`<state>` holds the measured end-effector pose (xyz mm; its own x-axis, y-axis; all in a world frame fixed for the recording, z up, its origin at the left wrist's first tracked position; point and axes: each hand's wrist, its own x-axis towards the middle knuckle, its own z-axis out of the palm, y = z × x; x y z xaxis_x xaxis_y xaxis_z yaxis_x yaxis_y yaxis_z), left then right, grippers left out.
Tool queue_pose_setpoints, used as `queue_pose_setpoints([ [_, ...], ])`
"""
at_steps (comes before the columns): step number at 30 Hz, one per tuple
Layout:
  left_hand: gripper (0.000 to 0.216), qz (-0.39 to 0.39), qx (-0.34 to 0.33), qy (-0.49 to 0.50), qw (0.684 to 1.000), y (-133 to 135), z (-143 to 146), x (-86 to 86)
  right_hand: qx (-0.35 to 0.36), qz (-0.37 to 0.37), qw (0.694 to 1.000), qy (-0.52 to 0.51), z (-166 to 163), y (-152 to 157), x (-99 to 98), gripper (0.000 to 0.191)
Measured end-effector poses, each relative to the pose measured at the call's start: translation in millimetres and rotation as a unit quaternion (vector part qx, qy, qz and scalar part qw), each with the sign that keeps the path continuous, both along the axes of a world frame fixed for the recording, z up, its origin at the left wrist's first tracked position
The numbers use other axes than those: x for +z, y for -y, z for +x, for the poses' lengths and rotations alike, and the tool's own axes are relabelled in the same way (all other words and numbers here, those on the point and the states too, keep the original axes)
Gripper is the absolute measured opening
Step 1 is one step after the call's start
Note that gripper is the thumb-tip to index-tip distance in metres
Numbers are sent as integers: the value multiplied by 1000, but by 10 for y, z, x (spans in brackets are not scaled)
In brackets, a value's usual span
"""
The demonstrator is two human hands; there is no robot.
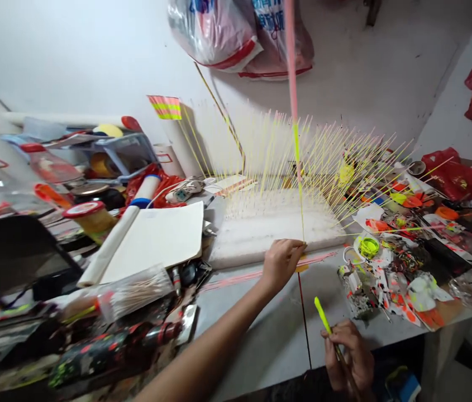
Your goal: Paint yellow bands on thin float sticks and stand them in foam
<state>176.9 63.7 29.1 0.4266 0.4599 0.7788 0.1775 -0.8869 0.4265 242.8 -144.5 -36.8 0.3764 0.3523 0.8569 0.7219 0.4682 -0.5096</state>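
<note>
My left hand (281, 265) is closed in a pinch at the front edge of a white foam block (239, 251). Its fingers grip a long thin stick (296, 142), coloured pink at the top and bright yellow lower down, which rises nearly upright past the top of the view. Lower right, my right hand (348, 354) is wrapped round a paintbrush (323, 317) whose tip is coated in bright yellow and points up and left. Many thin yellow sticks (273, 151) with pinkish tips stand in the foam block. Loose pink sticks (236, 280) lie along its front.
Right of the block sit an open pot of yellow paint (368, 247) and paint-spattered scraps (424, 293). To the left are a white pad (164, 234), a bag of thin wooden sticks (139, 293) and a lidded jar (89, 219). Plastic bags (219, 33) hang on the wall.
</note>
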Motion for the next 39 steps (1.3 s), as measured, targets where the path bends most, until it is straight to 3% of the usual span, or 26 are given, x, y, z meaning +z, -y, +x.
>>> queue_pose_setpoints([
  [5,12,-14,19,-19,1000,-328,649,-177,-31,1,999,-24,38,-32,-24,19],
  [9,12,-30,62,-20,997,-458,948,-255,-69,9,996,-52,-28,-61,-44,22],
  [19,13,-63,92,-79,991,-480,1032,-382,-89,-7,993,-79,-59,-40,-3,24],
  [27,11,-87,106,-102,985,-496,1123,-343,-31,-52,998,-21,66,55,-38,20],
  [32,10,-87,107,-106,985,-327,828,-242,-38,-68,996,-46,101,158,-18,11],
  [35,3,-73,88,-143,983,-163,341,-245,-62,-87,990,-90,272,293,-23,6],
  [39,8,-74,76,-207,973,-95,-404,-293,-144,-98,973,-151,751,424,67,26],
])
